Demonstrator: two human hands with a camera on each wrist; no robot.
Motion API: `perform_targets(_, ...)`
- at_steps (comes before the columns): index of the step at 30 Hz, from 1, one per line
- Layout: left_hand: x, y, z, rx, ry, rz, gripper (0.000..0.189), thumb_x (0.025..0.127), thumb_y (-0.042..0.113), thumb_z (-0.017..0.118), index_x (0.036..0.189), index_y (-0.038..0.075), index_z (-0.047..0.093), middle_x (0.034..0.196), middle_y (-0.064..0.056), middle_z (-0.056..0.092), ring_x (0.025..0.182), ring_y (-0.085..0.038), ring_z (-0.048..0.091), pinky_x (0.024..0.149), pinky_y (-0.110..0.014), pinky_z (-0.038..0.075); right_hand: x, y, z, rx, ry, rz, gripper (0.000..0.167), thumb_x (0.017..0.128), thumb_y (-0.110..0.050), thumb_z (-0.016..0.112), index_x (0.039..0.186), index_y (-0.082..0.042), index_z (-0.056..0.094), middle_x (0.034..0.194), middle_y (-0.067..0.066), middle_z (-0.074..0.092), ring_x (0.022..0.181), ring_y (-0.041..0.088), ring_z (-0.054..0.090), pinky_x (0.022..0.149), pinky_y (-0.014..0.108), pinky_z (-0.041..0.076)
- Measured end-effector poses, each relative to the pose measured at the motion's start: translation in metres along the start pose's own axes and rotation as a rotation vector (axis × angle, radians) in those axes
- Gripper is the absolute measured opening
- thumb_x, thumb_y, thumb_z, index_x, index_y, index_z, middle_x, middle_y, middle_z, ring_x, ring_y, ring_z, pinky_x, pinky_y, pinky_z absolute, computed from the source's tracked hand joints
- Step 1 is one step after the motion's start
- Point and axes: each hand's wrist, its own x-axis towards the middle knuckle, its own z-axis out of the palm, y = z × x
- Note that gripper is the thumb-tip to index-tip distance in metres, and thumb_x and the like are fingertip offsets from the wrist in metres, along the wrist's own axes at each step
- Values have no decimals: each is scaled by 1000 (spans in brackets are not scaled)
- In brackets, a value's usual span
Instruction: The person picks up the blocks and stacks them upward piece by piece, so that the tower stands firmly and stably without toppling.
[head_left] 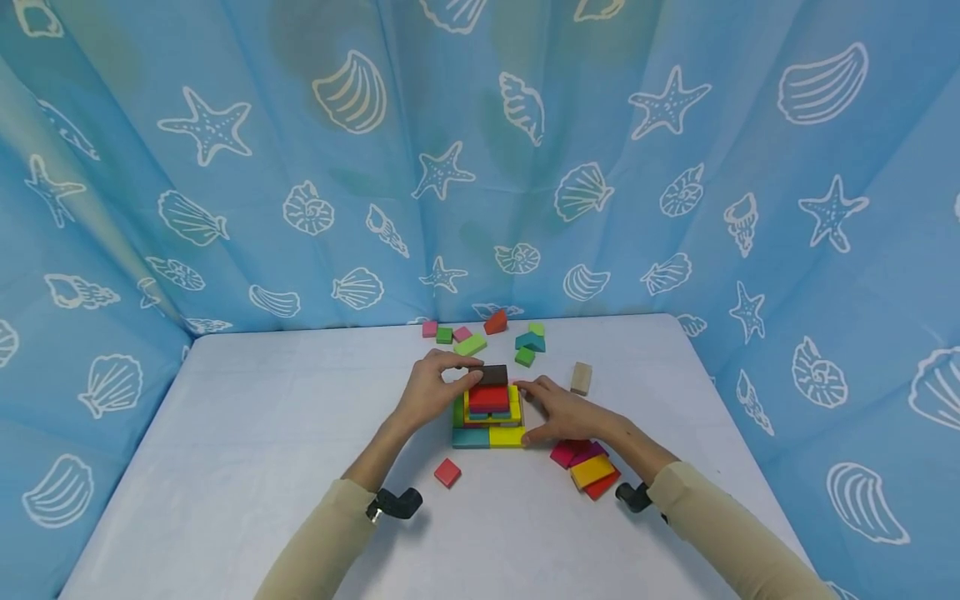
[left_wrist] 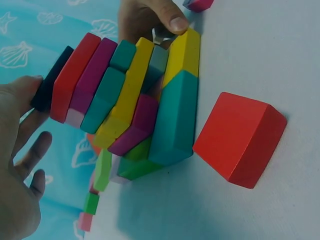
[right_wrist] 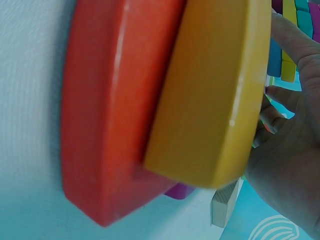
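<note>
A stepped tower of coloured wooden blocks (head_left: 489, 403) stands mid-table, with a red block (left_wrist: 75, 77) near its top and yellow and teal blocks (left_wrist: 172, 117) at its base. My left hand (head_left: 431, 390) pinches the black block (head_left: 493, 376) at the very top, thumb on the near side; the block lies right over the red one. Low at the tower's right side, my right hand (head_left: 566, 412) has its thumb at the end of the yellow base block (left_wrist: 182, 55) and its index fingertip by the far corner. Its other fingers hang loosely behind.
A red block (head_left: 447, 473) lies alone before the tower. Under the right forearm is a pile with a yellow-orange block (right_wrist: 210, 95) on a red block (right_wrist: 110, 120). Behind the tower are several small blocks, including a teal one (head_left: 530, 342); a plain wood block (head_left: 581, 378) lies right.
</note>
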Motion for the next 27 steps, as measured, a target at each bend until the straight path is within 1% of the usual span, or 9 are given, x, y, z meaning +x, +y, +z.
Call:
perform_targets(4, 1, -1, 1, 20, -8, 2, 29, 94, 39, 71, 119, 25, 76, 112, 5, 72, 109, -18, 54, 89, -50, 53, 0, 0, 0, 0, 1, -2, 101, 74, -46, 88, 157, -31, 33, 141, 4, 46, 134, 24, 46, 105, 48, 48)
perform_targets(8, 2, -1, 2, 39, -3, 2, 30, 94, 40, 71, 119, 25, 76, 112, 5, 72, 109, -18, 54, 89, -51, 52, 1, 1, 1, -4, 3, -6, 101, 74, -47, 88, 157, -31, 33, 141, 4, 47, 133, 24, 46, 104, 48, 48)
perform_targets(14, 2, 1, 1, 106, 5, 1, 29, 94, 40, 70, 119, 26, 76, 110, 8, 73, 108, -15, 55, 90, -44, 49, 1, 0, 1, -6, 2, -2, 101, 74, -46, 88, 157, -30, 33, 141, 4, 47, 134, 25, 46, 104, 48, 48)
perform_targets(19, 2, 2, -1, 137, 11, 10, 27, 95, 38, 69, 118, 26, 76, 109, 7, 74, 107, -15, 56, 90, -41, 47, 0, -1, 0, -3, -1, 5, 101, 74, -46, 88, 157, -31, 33, 142, 4, 46, 134, 25, 46, 104, 49, 48)
perform_targets(21, 2, 2, -1, 130, 9, 9, 28, 96, 39, 67, 119, 25, 76, 110, 6, 74, 108, -16, 56, 91, -42, 48, 0, -1, 0, -5, -2, 5, 101, 74, -47, 87, 157, -32, 33, 142, 4, 46, 134, 25, 46, 104, 49, 48)
perform_targets(24, 4, 0, -2, 89, 11, -9, 30, 98, 40, 64, 120, 23, 76, 112, 5, 74, 109, -18, 57, 92, -45, 50, 0, -1, 0, -5, -2, 2, 100, 74, -47, 87, 157, -32, 33, 142, 4, 47, 134, 25, 46, 104, 48, 48)
perform_targets(27, 11, -10, -3, 71, 20, -30, 32, 99, 39, 63, 122, 20, 75, 115, 4, 73, 110, -19, 58, 93, -47, 51, -1, -1, -1, 0, -1, -2, 100, 74, -46, 87, 157, -31, 33, 141, 4, 47, 133, 24, 46, 104, 48, 48)
